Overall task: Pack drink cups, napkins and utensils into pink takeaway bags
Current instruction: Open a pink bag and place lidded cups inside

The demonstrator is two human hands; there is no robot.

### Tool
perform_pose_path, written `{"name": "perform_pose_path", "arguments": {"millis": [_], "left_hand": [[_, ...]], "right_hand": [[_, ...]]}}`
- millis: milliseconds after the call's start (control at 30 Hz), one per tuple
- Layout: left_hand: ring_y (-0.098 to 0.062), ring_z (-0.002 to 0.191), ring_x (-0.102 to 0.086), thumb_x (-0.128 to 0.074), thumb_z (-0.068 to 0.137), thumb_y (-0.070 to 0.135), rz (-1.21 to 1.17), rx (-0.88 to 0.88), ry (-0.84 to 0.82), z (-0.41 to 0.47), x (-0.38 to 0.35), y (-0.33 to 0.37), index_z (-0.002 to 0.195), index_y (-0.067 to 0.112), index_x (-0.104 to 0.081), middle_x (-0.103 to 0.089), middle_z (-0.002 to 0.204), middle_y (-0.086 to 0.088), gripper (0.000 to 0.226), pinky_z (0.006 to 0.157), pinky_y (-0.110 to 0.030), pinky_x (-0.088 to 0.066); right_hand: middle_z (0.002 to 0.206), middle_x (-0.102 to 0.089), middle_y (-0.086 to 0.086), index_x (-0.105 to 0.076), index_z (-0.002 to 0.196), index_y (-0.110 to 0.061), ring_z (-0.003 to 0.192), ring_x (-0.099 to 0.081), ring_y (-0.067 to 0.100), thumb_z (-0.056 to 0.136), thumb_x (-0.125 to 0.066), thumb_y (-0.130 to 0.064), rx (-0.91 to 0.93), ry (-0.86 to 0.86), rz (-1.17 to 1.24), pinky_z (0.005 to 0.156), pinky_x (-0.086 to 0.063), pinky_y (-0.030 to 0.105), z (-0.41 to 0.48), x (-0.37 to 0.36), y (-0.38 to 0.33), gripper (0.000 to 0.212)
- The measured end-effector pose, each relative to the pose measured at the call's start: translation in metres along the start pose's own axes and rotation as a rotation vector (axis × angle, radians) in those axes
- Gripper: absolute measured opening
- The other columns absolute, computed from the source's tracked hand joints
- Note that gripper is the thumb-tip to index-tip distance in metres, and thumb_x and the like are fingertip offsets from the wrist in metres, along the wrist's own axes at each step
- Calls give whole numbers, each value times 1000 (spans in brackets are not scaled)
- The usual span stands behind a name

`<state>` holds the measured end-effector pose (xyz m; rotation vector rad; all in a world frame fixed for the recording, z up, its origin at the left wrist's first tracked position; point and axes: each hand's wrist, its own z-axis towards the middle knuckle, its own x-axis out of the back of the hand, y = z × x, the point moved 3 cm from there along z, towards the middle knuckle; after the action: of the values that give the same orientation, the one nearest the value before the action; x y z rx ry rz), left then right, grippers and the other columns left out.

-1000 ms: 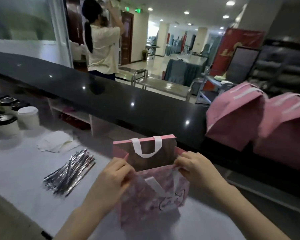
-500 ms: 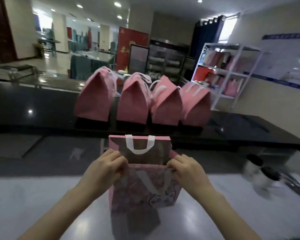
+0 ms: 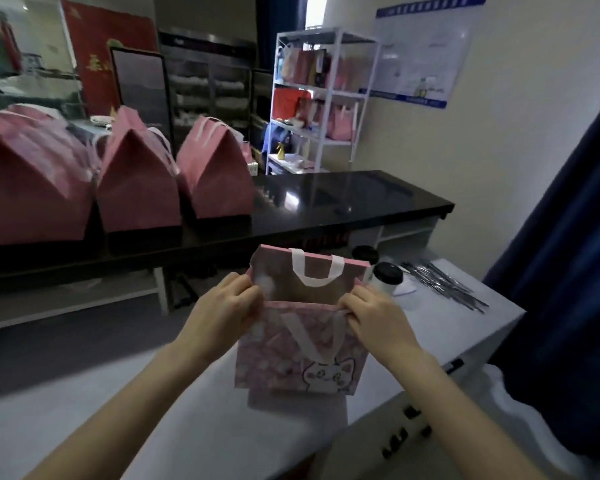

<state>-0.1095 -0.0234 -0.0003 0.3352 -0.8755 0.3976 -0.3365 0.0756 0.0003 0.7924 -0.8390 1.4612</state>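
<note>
A pink takeaway bag (image 3: 291, 358) with white handles and a cat drawing hangs open a little above the grey table (image 3: 205, 427). My left hand (image 3: 222, 313) pinches the left end of its near rim. My right hand (image 3: 374, 317) pinches the right end of the same rim. Just behind the bag's right side stand two white drink cups with black lids (image 3: 388, 277). A bundle of silver-wrapped utensils (image 3: 444, 282) lies on the table to the right of the cups. What is inside the bag cannot be seen.
Three closed pink bags (image 3: 139, 181) stand in a row on the black counter (image 3: 343, 199) behind the table. A white shelf rack (image 3: 323, 98) stands at the back. A dark blue curtain (image 3: 568, 237) hangs at the right, beside the table's edge.
The view has swung to the right with the bag carried along in both hands. The cups and utensils at the table's right end have come into view.
</note>
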Motion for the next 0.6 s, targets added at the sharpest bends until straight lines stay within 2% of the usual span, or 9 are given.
{"name": "perform_pose_path", "arguments": {"millis": [100, 200, 300, 433, 500, 600], "left_hand": [[-22, 74, -54, -82, 70, 9, -1, -6, -13, 30, -29, 4, 74, 11, -60, -58, 79, 1, 22, 47, -31, -46], [-22, 72, -53, -82, 70, 7, 15, -8, 0, 57, -54, -5, 73, 11, -61, -57, 78, 1, 21, 48, -31, -45], [-23, 71, -52, -83, 68, 5, 21, 41, 3, 79, -77, -20, 72, 9, -61, -54, 77, 0, 22, 48, -32, -44], [-19, 73, -50, -84, 66, 5, -8, 106, -17, 102, -107, -33, 75, 11, -62, -51, 79, 3, 25, 50, -31, -44], [-19, 72, -50, -87, 61, 4, -19, 145, -34, 114, -119, -34, 75, 12, -63, -53, 79, 3, 29, 52, -29, -43], [-18, 71, -51, -89, 57, 3, -14, 191, -80, 129, -133, -31, 75, 13, -64, -54, 78, 4, 33, 55, -30, -44]], "right_hand": [[74, -64, 2, -68, 74, -12, 68, -61, 26, 62, -80, 2, 9, 23, -5, 60, -48, 27, 11, -12, 40, 22], [73, -64, 5, -68, 74, -9, 69, -62, 28, 66, -77, 3, 55, 55, 13, 75, -42, 28, 37, -32, 73, 17], [75, -65, 5, -69, 76, -9, 74, -64, 28, 69, -75, 2, 125, 50, 32, 80, -40, 27, 69, -50, 100, 14], [81, -66, 3, -70, 81, -12, 78, -63, 26, 74, -73, -2, 217, -20, 56, 67, -53, 34, 106, -73, 135, 12], [80, -66, 2, -70, 81, -12, 74, -60, 23, 74, -73, -2, 257, -20, 79, 62, -51, 34, 120, -83, 153, 13], [83, -67, 2, -72, 84, -12, 74, -60, 23, 75, -72, -3, 292, -48, 115, 63, -52, 34, 132, -97, 178, 13]]}}
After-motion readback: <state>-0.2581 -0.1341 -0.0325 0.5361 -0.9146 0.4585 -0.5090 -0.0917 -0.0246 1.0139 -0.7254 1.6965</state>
